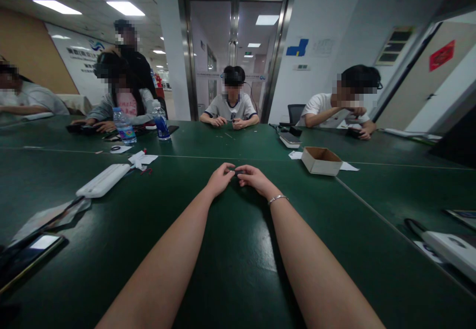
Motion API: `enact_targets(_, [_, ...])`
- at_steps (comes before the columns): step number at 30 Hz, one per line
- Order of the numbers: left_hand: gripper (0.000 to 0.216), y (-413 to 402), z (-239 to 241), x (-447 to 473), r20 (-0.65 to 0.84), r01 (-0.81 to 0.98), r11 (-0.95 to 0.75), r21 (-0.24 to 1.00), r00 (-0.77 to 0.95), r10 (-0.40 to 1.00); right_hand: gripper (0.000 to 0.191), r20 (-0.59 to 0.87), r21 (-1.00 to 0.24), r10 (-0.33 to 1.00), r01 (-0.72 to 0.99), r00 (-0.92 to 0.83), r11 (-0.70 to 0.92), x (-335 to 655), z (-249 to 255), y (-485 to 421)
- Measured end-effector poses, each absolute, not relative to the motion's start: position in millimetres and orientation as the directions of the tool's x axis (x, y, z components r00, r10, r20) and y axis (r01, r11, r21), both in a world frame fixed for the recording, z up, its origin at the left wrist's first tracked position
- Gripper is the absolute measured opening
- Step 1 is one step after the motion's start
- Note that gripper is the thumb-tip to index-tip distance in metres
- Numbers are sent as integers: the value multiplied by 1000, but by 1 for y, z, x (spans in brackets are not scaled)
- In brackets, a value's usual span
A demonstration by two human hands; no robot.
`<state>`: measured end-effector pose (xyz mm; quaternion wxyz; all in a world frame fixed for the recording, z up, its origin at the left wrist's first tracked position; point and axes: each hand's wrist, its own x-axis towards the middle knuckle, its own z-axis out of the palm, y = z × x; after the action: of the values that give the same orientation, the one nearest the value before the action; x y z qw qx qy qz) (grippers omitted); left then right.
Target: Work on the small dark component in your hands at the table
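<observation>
Both my arms stretch forward over a dark green table (230,249). My left hand (220,178) is closed, with its thumb and fingertips pinched at one end of a small dark piece (238,172). From the other side my right hand (256,178), with a silver bracelet (278,198) at the wrist, pinches the same piece. My fingers cover much of it, so its kind cannot be made out. A tiny bright spot shows at its left end.
To the right sits a cardboard box (322,161). A white power bank (104,180) and a phone (33,257) lie left. Two plastic bottles (124,126) stand farther back. Several people sit across the table; a white device (451,252) lies at the right edge.
</observation>
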<state>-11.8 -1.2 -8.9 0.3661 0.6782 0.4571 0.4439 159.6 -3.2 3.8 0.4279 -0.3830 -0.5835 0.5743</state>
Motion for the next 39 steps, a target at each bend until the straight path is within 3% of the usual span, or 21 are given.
enact_targets(28, [27,-7,-2,-11,200,231,-245,941,202,959,23,97,-995,932,-20,-349,96,161,1,-2])
enact_targets(39, [29,-5,-3,-13,235,335,-281,899,171,957,23,82,-997,939,-32,-335,76,160,4,-4])
